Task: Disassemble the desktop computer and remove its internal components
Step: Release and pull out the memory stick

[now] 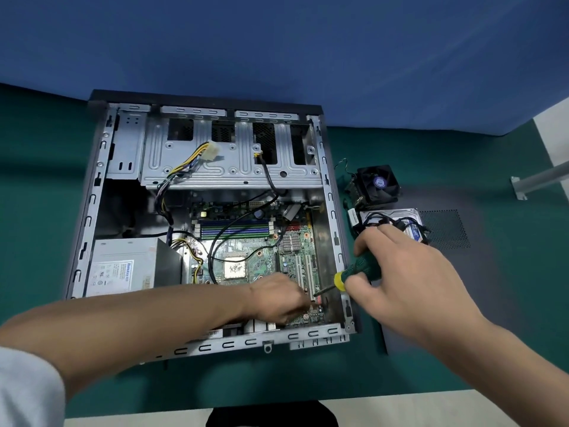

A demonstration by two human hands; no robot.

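We have the cooler fan [379, 184] and hard drive [400, 224] out at three o'clock; motherboard [258, 257] and power supply [129, 266] remain. Our right hand [406, 278] grips the screwdriver [354, 272]; whether our left hand [277, 298] holds anything, we cannot tell.

Counted: 1 open PC case [92, 211], 1 motherboard [261, 260], 1 PSU [129, 269], 1 screwdriver [354, 272], 1 cooler fan [377, 184], 1 hard drive [409, 223], 2 hands: left [277, 298], right [406, 272].

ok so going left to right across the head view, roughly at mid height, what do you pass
power supply → processor on the motherboard → white expansion slots → case right wall → screwdriver in the right hand → perforated side panel on the green mat
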